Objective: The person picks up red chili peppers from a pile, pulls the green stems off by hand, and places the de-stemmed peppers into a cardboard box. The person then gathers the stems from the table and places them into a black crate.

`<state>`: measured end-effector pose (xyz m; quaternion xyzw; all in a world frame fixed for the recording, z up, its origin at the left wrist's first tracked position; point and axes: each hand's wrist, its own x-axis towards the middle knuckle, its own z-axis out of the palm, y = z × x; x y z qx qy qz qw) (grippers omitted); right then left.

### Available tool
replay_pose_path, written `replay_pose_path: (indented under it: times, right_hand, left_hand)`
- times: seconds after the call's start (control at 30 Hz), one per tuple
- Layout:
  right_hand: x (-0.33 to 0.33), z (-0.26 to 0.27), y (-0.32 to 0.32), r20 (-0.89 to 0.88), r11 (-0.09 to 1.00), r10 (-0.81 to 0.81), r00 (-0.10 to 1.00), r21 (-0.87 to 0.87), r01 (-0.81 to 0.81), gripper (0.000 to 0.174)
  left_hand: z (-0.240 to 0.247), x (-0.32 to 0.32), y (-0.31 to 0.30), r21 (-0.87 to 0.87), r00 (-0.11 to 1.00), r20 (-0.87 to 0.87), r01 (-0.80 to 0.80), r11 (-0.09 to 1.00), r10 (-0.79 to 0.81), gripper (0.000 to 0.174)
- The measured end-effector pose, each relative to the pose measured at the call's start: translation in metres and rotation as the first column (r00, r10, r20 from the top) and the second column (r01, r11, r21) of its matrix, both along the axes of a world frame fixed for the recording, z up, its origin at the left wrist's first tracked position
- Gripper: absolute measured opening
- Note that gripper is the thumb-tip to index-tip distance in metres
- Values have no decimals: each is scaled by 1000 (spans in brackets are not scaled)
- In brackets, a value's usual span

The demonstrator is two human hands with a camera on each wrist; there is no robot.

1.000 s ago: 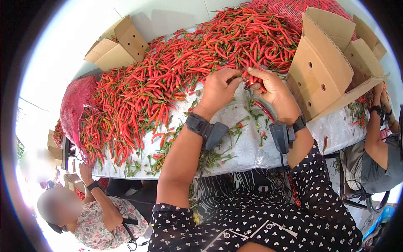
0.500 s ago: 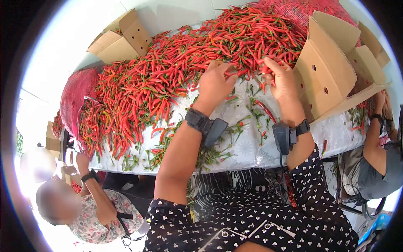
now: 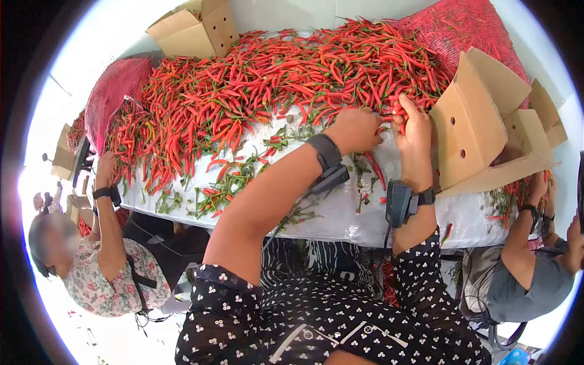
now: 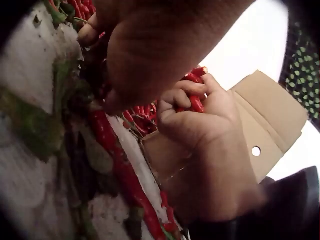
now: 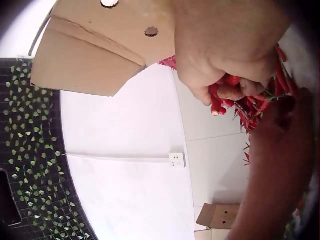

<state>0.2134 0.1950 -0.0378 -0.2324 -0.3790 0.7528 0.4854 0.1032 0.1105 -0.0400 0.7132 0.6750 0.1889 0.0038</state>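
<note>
My right hand (image 3: 415, 126) grips a small bunch of red chili peppers (image 5: 218, 102), its fingers curled round them. Cut-looking pale ends show on those chilies (image 4: 198, 71) in the left wrist view. Beside it, my left hand (image 3: 358, 131) is bent down at the near edge of the chili heap (image 3: 292, 76), its fingertips among chilies and hidden from above. I cannot tell whether the left fingers pinch one. A long red chili (image 3: 375, 169) lies on the table just below the hands, with green stems around it.
An open cardboard box (image 3: 468, 131) stands right beside my right hand; another box (image 3: 194, 30) is at the back left. Red mesh sacks (image 3: 465, 36) flank the heap. Loose green stems (image 3: 228, 182) litter the silvery table cover (image 3: 331, 213). People sit on both sides.
My left hand has moved right and down, close to the right hand. The right hand keeps its chilies and has shifted slightly right. The head view has tilted.
</note>
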Motion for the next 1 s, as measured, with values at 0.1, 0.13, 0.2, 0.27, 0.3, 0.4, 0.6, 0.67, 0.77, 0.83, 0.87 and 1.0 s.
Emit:
replay_pose_path:
  times: [0.1,0.13,0.2,0.27,0.3,0.4,0.6,0.67,0.77,0.83,0.87,1.0]
  right_hand:
    - [0,1,0,19,999,-42,999,-35,42,11]
    - [0,2,-2,37,999,-20,999,-39,22,11]
    - [0,4,-6,56,1000,6,998,-20,-5,11]
    - [-3,4,-11,75,999,-34,997,28,32,12]
    - [-6,8,-17,93,995,-78,993,75,72,12]
    - [-7,25,-38,153,967,-79,985,250,39,14]
    - [8,80,-100,45,811,-256,966,554,189,11]
    - [28,108,-112,79,643,-394,916,736,213,11]
    - [60,147,-113,-41,352,-664,747,863,361,16]
    - [79,168,-102,-74,286,-732,677,868,405,19]
    - [84,181,-99,-6,195,-872,490,913,359,23]
    - [102,189,-55,169,162,-986,13,959,-231,29]
  left_hand:
    - [-2,0,2,-78,997,-22,-70,994,69,24]
    - [-6,-3,1,-55,996,-42,-86,995,84,21]
    - [-11,-8,-2,-29,993,-66,-102,994,100,20]
    - [-13,-14,-8,-57,988,8,-156,986,157,17]
    - [-14,-18,-11,-53,988,5,-155,987,156,17]
    - [-13,-32,-18,25,960,272,-83,996,73,16]
    - [-8,-53,-23,79,719,694,-107,991,22,19]
    - [-8,-54,-22,11,578,815,-93,996,45,19]
    - [-11,-53,-21,74,576,817,-77,994,-16,19]
    - [-1,-47,-26,49,558,830,-64,997,-5,19]
    - [4,-44,-30,19,544,839,-61,998,17,20]
    - [5,-41,-31,-2,514,857,-57,998,31,20]
